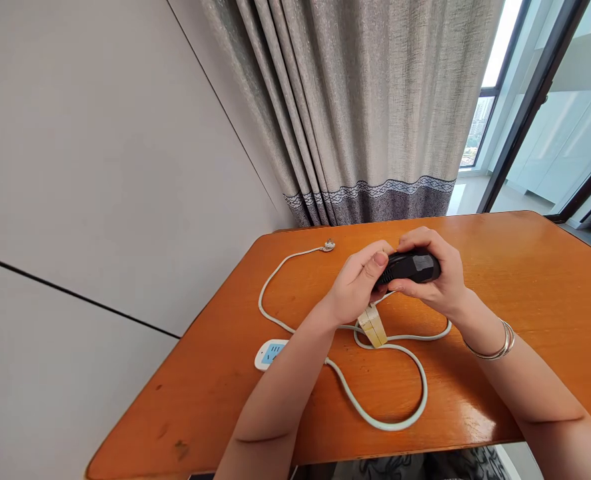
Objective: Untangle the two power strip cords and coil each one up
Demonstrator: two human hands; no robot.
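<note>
Both hands grip a black, rounded handheld device [415,266] above the table; it has a ribbed end and a shiny flat panel, and its exact kind is unclear. My left hand [358,280] closes round the ribbed end, thumb on top. Round the other end curl the fingers of my right hand [445,270], its thumb along the near side. Just below the hands is a small cream-yellow block [373,327], beside the loops of a white power cable [375,421]. Partly behind my left forearm lies a white power strip [269,354] with a blue socket face.
The cable's plug [328,245] lies near the far edge of the brown wooden table [215,400]. A grey curtain [375,100] hangs behind it. To the left is a pale panelled wall [100,147], to the right a dark-framed glass door [530,113].
</note>
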